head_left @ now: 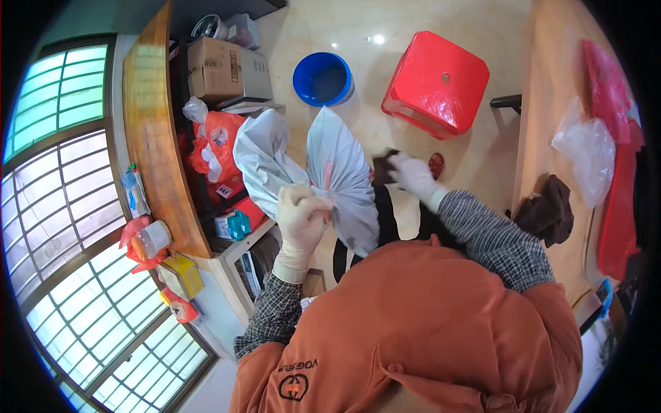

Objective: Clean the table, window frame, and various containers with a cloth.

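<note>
A single view, as I see it, looks steeply down from the person's head. The orange top (413, 310) lies closest, the left hand (301, 217) and right hand (414, 177) farther, the floor (482, 17) beyond. The wide fisheye stretches from barred window (82, 186) at left to worktop (544, 96) at right, bending straight edges.

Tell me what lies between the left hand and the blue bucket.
In the head view, the pale plastic bag lies between the left hand and the blue bucket; whether it touches the bucket, I cannot tell.
</note>
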A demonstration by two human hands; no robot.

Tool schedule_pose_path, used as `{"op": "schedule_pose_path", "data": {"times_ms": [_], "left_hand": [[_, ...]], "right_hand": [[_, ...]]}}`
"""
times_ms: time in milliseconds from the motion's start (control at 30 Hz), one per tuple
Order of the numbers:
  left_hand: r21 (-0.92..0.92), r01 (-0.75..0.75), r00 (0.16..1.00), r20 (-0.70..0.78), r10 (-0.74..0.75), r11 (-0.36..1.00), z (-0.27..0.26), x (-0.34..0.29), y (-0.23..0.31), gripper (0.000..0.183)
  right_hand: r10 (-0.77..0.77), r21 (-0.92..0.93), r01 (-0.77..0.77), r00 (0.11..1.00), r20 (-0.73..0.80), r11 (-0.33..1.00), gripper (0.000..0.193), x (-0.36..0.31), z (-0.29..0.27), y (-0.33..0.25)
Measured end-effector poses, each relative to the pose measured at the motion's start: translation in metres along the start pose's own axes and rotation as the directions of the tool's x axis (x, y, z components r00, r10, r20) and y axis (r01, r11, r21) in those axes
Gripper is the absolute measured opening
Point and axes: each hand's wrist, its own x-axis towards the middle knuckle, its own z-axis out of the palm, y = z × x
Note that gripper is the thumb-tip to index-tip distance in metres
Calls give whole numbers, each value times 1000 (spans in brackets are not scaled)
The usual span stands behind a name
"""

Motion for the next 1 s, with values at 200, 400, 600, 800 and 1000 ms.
{"op": "schedule_pose_path", "data": {"times_ms": [200, 400, 600, 800, 1000], "left_hand": [[-562, 366, 883, -42, -467, 742, -15, 3, 12, 17], [-852, 511, 734, 501, -458, -112, -18, -1, -7, 27], [-916, 372, 820, 401, -409, -153, 20, -4, -13, 22], [-834, 549, 823, 525, -217, 63, 12, 24, 13, 23], [-805, 581, 808, 588, 35, 120, 17, 19, 48, 18]], "right_hand": [[-64, 386, 261, 889, -453, 885, 31, 11, -79, -104], [-614, -163, 600, 705, -356, 783, 19, 52, -69, -105], [-123, 250, 310, 818, -563, 917, 22, 54, -138, -93], [-696, -92, 712, 701, 159, 696, 22, 56, -90, -124], [-257, -166, 274, 959, 121, 947, 26, 87, -171, -51]]}}
